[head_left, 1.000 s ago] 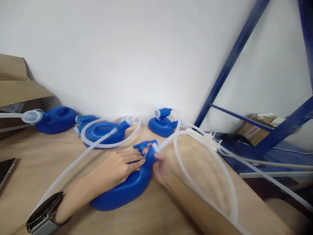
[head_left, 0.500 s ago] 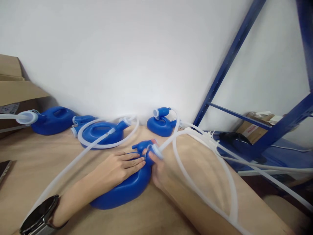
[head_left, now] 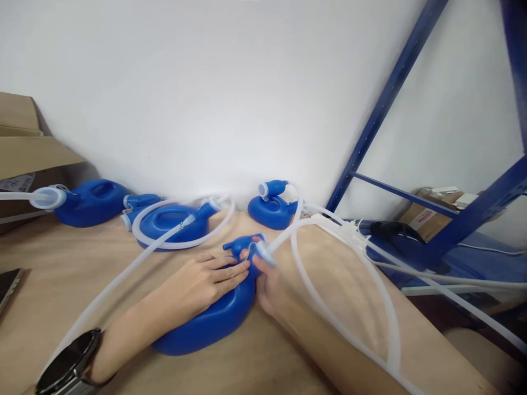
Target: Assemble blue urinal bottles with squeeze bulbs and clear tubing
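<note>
A blue plastic bottle (head_left: 214,323) with a short neck lies on the wooden table (head_left: 61,280) in front of me. My left hand (head_left: 206,282) rests flat on its upper side, fingers stretched toward the neck, a watch on the wrist. My right hand (head_left: 267,285) is closed round the white cap (head_left: 263,252) at the neck, where a translucent white tube (head_left: 313,296) joins; its fingertips pinch there. The tube loops over my right forearm and off to the right.
Three more blue bottles (head_left: 168,222) (head_left: 93,202) (head_left: 269,208) with white tubes lie along the white wall. A cardboard box (head_left: 24,142) stands at the far left, a dark phone (head_left: 8,285) at the left edge. A blue metal rack (head_left: 415,181) with a box stands right.
Both hands stay on the bottle; the right hand's fingers have shifted slightly at the capped neck. The view has drifted a little.
</note>
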